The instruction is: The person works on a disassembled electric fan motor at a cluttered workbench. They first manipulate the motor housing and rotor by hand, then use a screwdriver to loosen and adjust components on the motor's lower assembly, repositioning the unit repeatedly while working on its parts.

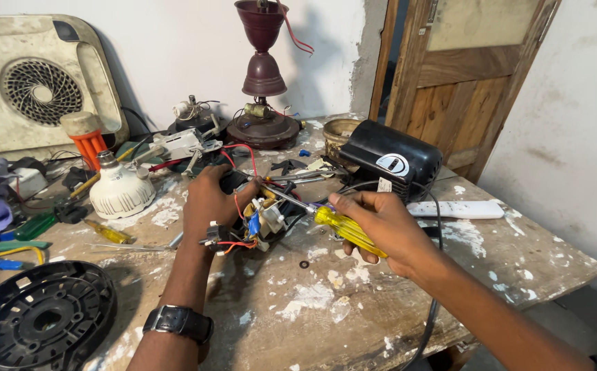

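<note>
Paint flecks and scraps cover the worn wooden table [298,302], and both hands work near its middle. The left hand [209,203], a dark wristwatch [178,321] on its wrist, is clasped over a small wired assembly [254,223] of black, white and blue parts with red wires trailing out, pressing it down on the table. The right hand [381,227] grips the yellow handle of a screwdriver [343,230]; the metal shaft slants up and left, its tip reaching into the top of the assembly just beside the left hand's fingers.

Behind the right hand sits a black electric motor [388,159], and a white remote control [458,209] lies to the right of it. A maroon lamp stand [263,89] rises at the back of the table. To the left rest a white bulb housing [121,191], an orange ribbed part [91,145], a small yellow screwdriver [108,231] and a green-handled tool [36,225]. A black round plastic base [41,317] lies at the near left corner. A dirty cream fan casing [41,86] leans against the wall, and a wooden door [463,82] stands behind the table on the right.
</note>
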Demonstrator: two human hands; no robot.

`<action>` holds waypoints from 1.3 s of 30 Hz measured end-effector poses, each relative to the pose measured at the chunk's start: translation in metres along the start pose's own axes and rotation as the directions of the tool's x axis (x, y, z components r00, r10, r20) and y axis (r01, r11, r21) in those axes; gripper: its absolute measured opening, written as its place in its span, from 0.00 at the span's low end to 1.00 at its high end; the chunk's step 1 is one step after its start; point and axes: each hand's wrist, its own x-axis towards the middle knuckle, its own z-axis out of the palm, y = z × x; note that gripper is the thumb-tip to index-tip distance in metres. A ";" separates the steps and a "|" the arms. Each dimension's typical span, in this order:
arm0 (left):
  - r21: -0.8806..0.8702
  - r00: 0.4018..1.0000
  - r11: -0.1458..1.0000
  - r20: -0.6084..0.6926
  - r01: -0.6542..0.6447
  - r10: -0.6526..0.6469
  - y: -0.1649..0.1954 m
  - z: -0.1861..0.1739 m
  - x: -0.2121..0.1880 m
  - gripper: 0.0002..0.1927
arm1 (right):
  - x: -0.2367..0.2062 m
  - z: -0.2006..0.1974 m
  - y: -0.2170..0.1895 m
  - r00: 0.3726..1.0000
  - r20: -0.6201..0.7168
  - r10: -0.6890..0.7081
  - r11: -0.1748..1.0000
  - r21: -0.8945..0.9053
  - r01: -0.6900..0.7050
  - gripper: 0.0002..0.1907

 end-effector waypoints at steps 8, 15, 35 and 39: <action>0.051 1.000 0.999 0.020 0.011 -0.012 0.006 -0.004 0.000 0.38 | -0.013 -0.009 0.003 0.965 0.218 -0.143 0.981 0.164 0.108 0.19; 0.054 0.999 0.998 0.013 -0.031 0.031 -0.005 -0.001 0.001 0.34 | -0.025 -0.005 0.017 0.792 0.047 -0.609 0.762 -0.243 0.601 0.17; -0.054 0.970 0.974 -0.112 -0.221 0.214 -0.022 0.008 0.001 0.22 | -0.005 -0.014 0.045 0.993 0.061 -0.102 0.958 -0.264 0.114 0.18; -0.072 0.973 0.974 -0.100 -0.214 0.206 -0.021 0.007 0.000 0.22 | -0.011 -0.011 0.050 0.509 0.189 -0.840 0.284 -0.645 0.709 0.14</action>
